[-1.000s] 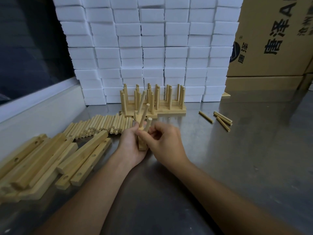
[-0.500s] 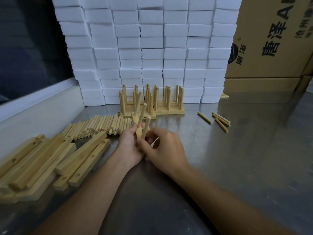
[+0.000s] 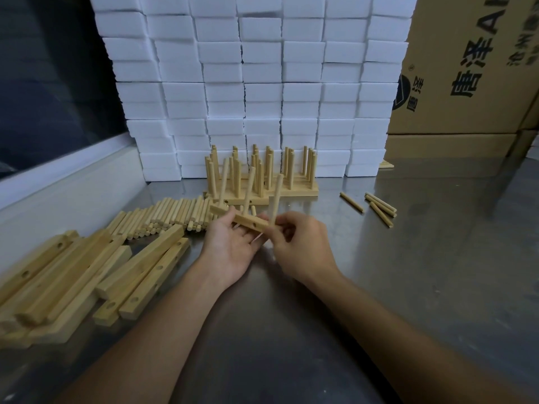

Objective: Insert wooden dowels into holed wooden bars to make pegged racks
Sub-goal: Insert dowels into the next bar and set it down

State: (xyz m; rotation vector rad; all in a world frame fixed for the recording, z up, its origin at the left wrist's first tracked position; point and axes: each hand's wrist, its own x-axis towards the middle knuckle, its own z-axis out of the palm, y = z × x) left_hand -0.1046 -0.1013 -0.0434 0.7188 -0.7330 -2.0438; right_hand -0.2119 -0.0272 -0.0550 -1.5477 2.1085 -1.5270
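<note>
A holed wooden bar (image 3: 243, 220) lies across the fingers of my left hand (image 3: 232, 249), palm up, above the steel table. Two dowels stand in the bar, at its far end and its middle. My right hand (image 3: 300, 246) pinches a third dowel (image 3: 275, 199) upright at the bar's near end, beside an empty hole. A row of loose dowels (image 3: 166, 217) lies left of my hands. Several bare holed bars (image 3: 87, 275) are piled at the left. Finished pegged racks (image 3: 262, 176) stand behind my hands.
A wall of white foam blocks (image 3: 262, 83) rises behind the racks. Cardboard boxes (image 3: 466, 68) stand at the back right. A few loose dowels (image 3: 376, 207) lie on the steel table (image 3: 408, 287) to the right. A raised ledge (image 3: 67, 185) runs along the left.
The bar has turned from near upright in my left hand to lying across its fingers, showing its holed face. My right hand has brought the third dowel to the bar's near end.
</note>
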